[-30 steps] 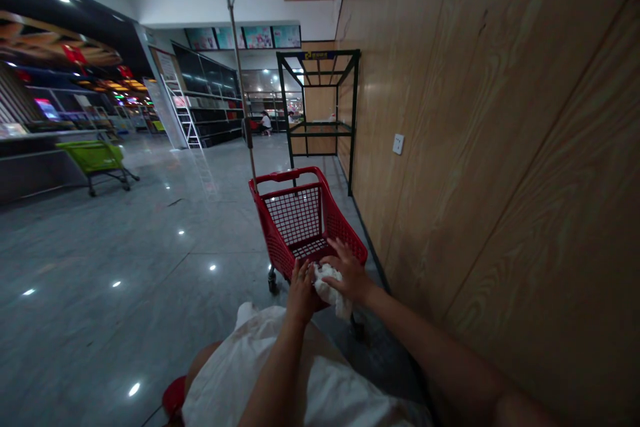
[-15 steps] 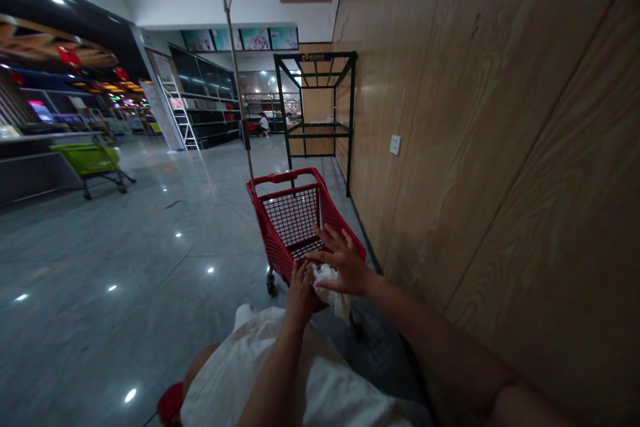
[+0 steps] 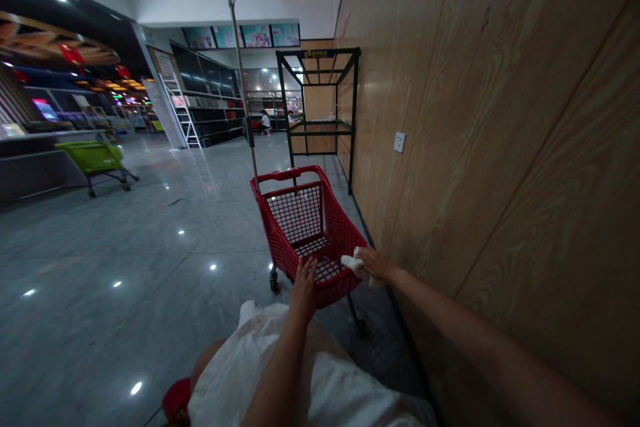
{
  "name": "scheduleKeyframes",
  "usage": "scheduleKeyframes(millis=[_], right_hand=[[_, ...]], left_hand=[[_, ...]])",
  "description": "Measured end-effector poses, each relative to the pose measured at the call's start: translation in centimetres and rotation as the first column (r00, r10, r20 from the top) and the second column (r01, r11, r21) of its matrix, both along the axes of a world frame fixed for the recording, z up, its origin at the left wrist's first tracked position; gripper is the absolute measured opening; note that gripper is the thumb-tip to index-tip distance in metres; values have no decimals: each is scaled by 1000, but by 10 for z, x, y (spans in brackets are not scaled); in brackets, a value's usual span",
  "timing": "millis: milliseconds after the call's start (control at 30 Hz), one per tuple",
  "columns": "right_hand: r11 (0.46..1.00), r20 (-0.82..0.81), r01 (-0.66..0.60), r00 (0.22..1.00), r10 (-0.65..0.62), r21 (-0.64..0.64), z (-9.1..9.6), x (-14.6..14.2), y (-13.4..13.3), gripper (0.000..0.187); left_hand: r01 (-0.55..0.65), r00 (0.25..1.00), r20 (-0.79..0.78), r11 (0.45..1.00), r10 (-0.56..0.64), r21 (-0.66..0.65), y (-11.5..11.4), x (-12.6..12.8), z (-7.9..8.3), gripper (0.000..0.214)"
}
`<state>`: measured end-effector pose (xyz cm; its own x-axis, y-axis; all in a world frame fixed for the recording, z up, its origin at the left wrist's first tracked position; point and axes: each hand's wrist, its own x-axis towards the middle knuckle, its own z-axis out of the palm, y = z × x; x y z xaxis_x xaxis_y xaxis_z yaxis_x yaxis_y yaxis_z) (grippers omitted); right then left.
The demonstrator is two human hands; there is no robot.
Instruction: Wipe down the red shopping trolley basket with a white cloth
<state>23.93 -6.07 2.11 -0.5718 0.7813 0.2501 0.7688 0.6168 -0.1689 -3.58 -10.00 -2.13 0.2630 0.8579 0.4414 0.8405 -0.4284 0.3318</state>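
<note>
Right hand (image 3: 376,264) closed on white cloth (image 3: 354,265), held against red shopping cart (image 3: 287,175) rim. Left hand (image 3: 303,291) open, bracing the near side.

The left arm (image 3: 278,367) rises from below, its left hand (image 3: 303,292) open with fingers spread upward; the right arm (image 3: 480,330) stretches across, its right hand (image 3: 375,265) curled closed.

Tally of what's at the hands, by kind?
Hands: 2 (left hand, right hand)
Red shopping cart: 1
White wad of cloth or tissue: 1
Total: 4
</note>
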Motion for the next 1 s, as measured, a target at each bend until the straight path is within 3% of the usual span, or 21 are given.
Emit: scheduleKeyframes(millis=[100,233,333,400,500,600,767,867,1000], right_hand=[[999,-15,28,1000,-27,20,-2,-17,-12,35],[997,-72,-40,996,45,70,-10,-83,-37,45],[992,-132,44,991,-28,119,-19,-127,-47,41],[987,-126,70,991,-52,142,-23,-138,-47,36],[986,-53,-8,998,17,164,-24,-122,-39,33],[987,36,-53,998,48,148,-22,-79,-28,35],[992,72,58,995,-66,110,-10,-17,-16,32],[991,6,127,992,-127,36,-1,-20,-15,38],[990,-91,138,986,-139,-14,3,-70,-20,49]], left_hand=[[-21,1000,5,999,21,38,1,3,-4,71],[-27,1000,-3,993,28,112,4,3,-12,67],[-22,999,-21,989,25,146,4,-1,-15,61],[-21,999,-38,989,27,149,4,-6,-14,60],[-24,998,-54,993,30,116,2,-10,-7,62],[-21,999,-38,997,23,71,1,-9,0,67],[11,1000,28,1000,-12,25,0,0,4,74],[13,997,76,1000,-15,29,1,5,2,73],[-20,995,101,999,17,29,3,5,-3,70]])
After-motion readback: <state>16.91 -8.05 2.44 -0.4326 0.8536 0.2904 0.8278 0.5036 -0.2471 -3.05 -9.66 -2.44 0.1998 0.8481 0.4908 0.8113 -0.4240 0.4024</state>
